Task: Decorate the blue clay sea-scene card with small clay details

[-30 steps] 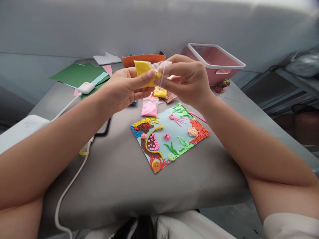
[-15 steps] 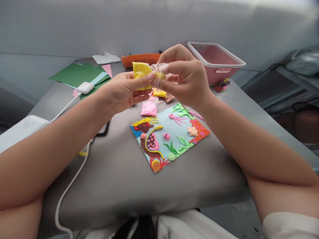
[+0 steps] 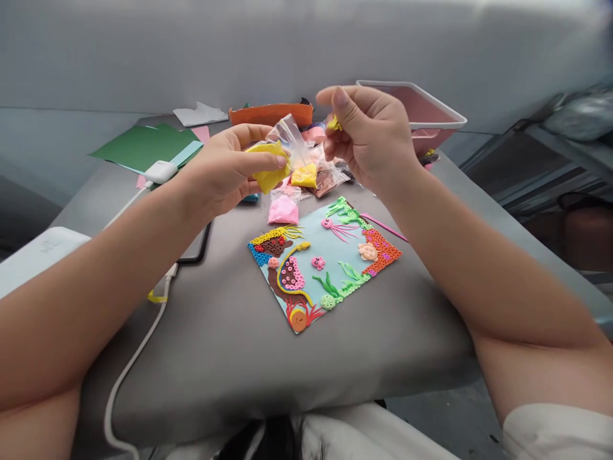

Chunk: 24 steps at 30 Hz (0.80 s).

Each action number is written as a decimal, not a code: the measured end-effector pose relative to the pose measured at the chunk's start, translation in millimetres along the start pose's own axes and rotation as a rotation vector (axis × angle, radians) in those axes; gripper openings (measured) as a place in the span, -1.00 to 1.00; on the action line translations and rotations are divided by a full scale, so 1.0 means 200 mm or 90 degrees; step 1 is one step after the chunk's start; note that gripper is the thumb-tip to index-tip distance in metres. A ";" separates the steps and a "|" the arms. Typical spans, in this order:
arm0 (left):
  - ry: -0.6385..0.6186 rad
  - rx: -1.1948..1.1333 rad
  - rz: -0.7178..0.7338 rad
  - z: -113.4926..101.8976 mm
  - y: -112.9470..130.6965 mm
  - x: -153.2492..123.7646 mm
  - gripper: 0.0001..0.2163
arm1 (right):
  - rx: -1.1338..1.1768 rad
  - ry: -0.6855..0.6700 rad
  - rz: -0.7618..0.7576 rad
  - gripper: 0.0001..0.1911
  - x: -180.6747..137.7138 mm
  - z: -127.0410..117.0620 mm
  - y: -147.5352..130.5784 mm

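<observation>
My left hand grips a clear plastic bag of yellow modelling clay, its transparent mouth standing up to the right. My right hand is raised to the right of the bag and apart from it, with a small yellow lump of clay pinched in the fingers. Below both hands lies a light blue card with a clay sea scene: a pink jellyfish, a small pink octopus, a turtle, green weeds and orange coral. Behind it are several bags, among them a pink clay bag and another yellow clay bag.
A pink basket with a white rim stands at the back right. Green paper lies at the back left, near a white earphone case with a cable. An orange container is at the back. A phone lies beneath my left forearm.
My right hand has drawn away from the bag, up and to the right, taking a small piece of yellow clay. The left hand still holds the bag, slightly lower.
</observation>
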<state>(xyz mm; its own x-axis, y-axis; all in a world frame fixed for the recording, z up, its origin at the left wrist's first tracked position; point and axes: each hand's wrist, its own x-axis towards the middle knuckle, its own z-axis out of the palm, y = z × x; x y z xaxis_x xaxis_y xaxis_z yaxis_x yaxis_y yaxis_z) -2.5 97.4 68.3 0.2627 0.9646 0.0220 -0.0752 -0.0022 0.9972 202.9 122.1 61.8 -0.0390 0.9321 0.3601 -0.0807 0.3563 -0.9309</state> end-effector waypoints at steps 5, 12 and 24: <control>0.017 -0.031 0.045 0.01 0.00 -0.02 -0.77 | 0.046 0.010 0.160 -0.68 -0.07 0.08 -0.04; 0.018 -0.062 0.095 0.00 -0.04 -0.01 -0.80 | 0.088 -0.051 0.226 -0.60 -0.09 0.12 -0.01; -0.008 0.108 0.057 -0.02 -0.06 0.01 -0.72 | 0.041 -0.004 0.076 -0.81 -0.10 0.07 0.00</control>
<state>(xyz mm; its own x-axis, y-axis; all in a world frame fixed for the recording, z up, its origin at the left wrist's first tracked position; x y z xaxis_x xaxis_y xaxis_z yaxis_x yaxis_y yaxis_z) -6.0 99.7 56.1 0.2745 0.9552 0.1110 0.0638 -0.1332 0.9890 189.3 103.2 55.6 -0.0579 0.9673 0.2469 -0.1382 0.2372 -0.9616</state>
